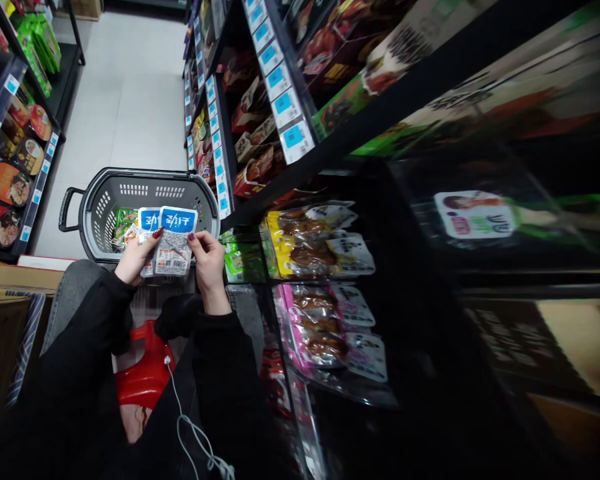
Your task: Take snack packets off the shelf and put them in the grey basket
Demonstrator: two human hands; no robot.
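My left hand (134, 259) and my right hand (209, 268) are raised in front of a grey shopping basket (93, 230). Between them are two flat blue-and-white food packets, side by side and partly overlapping. My left fingers and thumb grip the left packet (149, 220) and meet the edge of the other one. On the far edge of the front packet (174, 248) my right thumb and fingers are pinched. Printed text and a barcode face me. Inside the basket lies a green packet (125, 217), partly hidden by my left hand and the packets.
To the right, a dark shelf holds yellow-edged packs (307, 243) and pink-edged packs (320, 327) of brown food. Price labels (283, 103) line the shelf edge above. Bowl-shaped packages (10, 183) fill the left shelf. A red object (145, 373) and a white cable (180, 420) are below my arms.
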